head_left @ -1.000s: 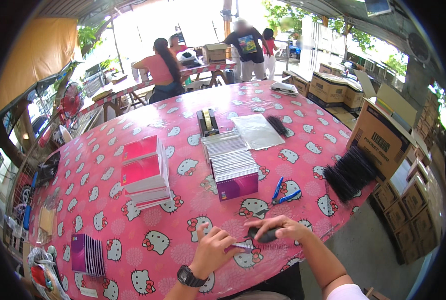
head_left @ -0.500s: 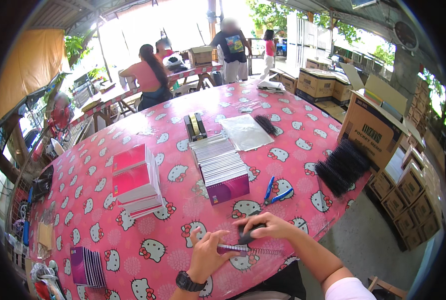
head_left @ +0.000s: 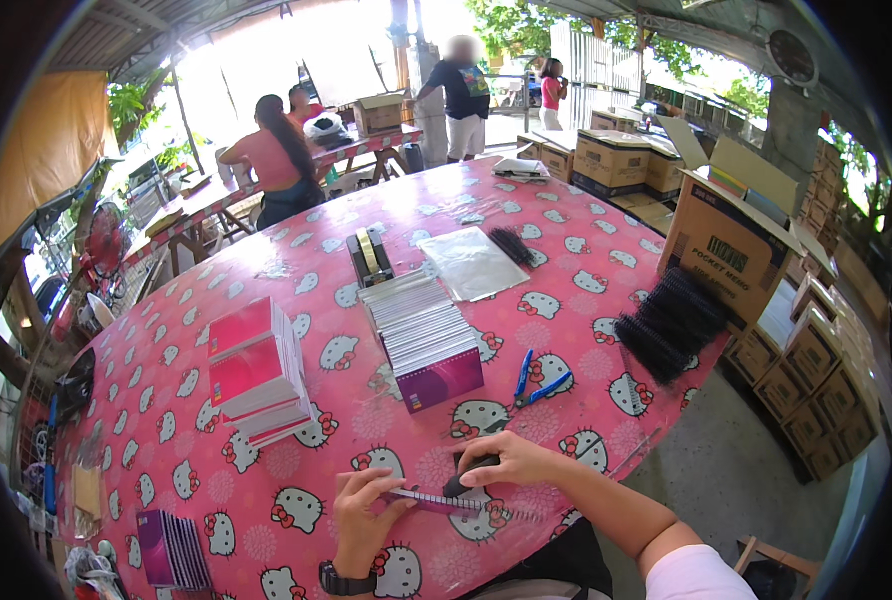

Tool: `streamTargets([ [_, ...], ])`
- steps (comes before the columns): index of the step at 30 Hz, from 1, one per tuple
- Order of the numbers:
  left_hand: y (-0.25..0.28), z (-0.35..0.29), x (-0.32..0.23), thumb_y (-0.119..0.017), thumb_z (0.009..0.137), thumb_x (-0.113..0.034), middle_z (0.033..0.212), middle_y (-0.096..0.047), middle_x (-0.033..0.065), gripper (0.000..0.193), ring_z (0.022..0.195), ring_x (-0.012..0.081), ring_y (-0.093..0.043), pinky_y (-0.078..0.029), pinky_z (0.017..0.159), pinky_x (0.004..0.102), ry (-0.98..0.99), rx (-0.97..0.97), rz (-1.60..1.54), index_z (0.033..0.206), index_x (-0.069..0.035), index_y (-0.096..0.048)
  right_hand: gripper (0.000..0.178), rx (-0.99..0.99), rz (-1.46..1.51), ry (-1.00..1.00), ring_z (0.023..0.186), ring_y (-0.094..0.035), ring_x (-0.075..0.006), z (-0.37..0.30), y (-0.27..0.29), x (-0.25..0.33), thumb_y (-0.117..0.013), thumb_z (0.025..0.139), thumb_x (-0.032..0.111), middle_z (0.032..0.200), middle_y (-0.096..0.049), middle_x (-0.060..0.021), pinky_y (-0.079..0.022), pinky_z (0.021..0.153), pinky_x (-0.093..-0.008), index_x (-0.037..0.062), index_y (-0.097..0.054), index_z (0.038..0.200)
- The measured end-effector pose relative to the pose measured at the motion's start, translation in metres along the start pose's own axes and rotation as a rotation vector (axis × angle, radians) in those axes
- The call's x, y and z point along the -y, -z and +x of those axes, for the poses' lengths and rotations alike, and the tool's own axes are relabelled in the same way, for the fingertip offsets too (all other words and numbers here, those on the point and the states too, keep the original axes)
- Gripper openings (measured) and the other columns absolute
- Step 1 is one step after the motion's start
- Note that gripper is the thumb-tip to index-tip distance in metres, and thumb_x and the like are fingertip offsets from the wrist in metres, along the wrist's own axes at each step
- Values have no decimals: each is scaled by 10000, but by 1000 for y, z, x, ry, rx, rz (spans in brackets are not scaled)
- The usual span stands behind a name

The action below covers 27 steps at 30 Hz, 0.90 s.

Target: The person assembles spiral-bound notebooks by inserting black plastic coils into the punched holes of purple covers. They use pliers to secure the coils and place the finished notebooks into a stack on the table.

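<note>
Nr table edge, L hand pinches purple notepad, R hand curls round blk tool, gap to pliers.

Glossy plastic-looking tablecloth, matt cardboard box, smooth-covered paper notebook, plastic-handled pliers

The left hand pinches a purple notebook, the right hand holds a black object

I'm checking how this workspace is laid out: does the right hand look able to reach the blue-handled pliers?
Probably yes: the blue-handled pliers lie just beyond the right hand with nothing standing between, though it may first have to release the dark object it holds.
</note>
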<state>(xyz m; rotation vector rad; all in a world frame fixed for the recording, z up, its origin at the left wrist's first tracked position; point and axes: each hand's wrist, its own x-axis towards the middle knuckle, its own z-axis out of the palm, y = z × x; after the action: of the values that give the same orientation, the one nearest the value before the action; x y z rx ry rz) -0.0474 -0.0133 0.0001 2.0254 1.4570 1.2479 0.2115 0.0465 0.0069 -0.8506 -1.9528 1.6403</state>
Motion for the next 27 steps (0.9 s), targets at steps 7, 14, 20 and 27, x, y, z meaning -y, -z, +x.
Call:
streamTargets([
  [7,10,-2,6,-827,617,-79,862,-665,43,318,715,151,-589,-492,608,277,66,35,21,921,-98,-736,367,69,25,24,1166,-519,-192,14,-5,4,-657,848,340,1334,-530,-167,-400,938,-316,4,-663,994],
  [14,11,1,6,-802,634,-6,754,-657,41,275,602,83,-546,-435,544,227,131,9,-174,896,-57,-736,413,44,-314,20,1231,-503,-253,24,-6,16,-675,842,365,1365,-499,-187,-395,1008,-352,-4,-672,1027],
  [20,9,1,9,-775,651,37,801,-685,49,310,650,86,-591,-466,568,228,168,18,-155,945,-47,-725,492,63,0,140,1114,-542,-181,29,-10,3,-663,854,451,1248,-587,-156,-431,901,-310,-6,-657,1038],
  [27,7,-2,13,-750,656,68,833,-694,52,332,691,89,-614,-493,608,225,212,9,-254,974,-21,-710,483,97,143,179,1007,-582,-250,30,-18,1,-698,818,459,1262,-549,-249,-438,874,-339,31,-654,1038],
])
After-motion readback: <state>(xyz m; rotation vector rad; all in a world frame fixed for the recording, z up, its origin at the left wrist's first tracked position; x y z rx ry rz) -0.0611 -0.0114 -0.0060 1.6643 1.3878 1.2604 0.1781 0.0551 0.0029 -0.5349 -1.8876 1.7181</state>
